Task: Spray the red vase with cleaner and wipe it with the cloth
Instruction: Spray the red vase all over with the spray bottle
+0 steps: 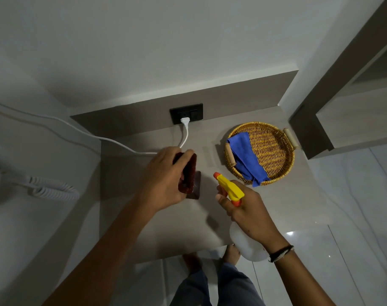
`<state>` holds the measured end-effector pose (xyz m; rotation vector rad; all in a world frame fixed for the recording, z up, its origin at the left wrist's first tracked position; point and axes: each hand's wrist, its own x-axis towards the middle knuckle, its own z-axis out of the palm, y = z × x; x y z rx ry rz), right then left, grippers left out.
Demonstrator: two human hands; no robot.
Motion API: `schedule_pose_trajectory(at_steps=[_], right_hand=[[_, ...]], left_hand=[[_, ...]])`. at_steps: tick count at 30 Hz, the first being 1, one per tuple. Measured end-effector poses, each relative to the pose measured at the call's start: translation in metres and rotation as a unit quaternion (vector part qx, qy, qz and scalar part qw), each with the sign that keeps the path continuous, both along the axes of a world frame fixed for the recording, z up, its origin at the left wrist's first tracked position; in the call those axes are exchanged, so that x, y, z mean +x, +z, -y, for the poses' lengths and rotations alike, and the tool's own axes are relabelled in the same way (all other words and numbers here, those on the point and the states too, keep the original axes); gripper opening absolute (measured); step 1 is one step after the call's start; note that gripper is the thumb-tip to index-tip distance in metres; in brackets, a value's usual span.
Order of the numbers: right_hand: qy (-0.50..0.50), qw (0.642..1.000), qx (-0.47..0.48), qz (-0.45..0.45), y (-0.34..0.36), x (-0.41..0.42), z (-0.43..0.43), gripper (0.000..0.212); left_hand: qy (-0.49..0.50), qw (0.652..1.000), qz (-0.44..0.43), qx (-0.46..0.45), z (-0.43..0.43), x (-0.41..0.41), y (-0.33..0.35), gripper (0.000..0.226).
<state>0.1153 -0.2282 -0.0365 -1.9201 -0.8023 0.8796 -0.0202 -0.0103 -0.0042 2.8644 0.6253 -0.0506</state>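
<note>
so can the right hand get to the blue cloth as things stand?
Probably not yet. The path looks open: the cloth lies uncovered in the basket, just beyond the right hand. But that hand is wrapped around the spray bottle, so it would likely have to set it down first.

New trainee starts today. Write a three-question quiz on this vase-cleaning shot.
1. True or false: the cloth lies in the basket.
2. Which hand holds the spray bottle? A left, B right
3. Fill in: the left hand grips the ____.

Key: 1 true. 2 B, the right hand, nozzle aimed toward the vase. 3 vase.
</note>
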Motion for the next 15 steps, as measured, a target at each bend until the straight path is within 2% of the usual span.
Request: schedule_pose_trajectory(at_steps=[3,7,15], right_hand=[[0.018,1.0,0.013,-0.008,0.0,-0.003,-0.004,0.014],[0.073,0.997,0.023,-0.024,0.0,-0.004,-0.017,0.013],[0.133,0.991,0.005,0.024,-0.003,-0.009,-0.042,0.028]], left_hand=[[0.089,0.993,0.054,-0.061,-0.002,-0.019,-0.009,0.112],[0.138,0.976,0.131,-0.111,-0.008,-0.045,-0.023,0.111],[0.144,0.966,0.16,-0.143,-0.017,-0.064,-0.035,0.11]])
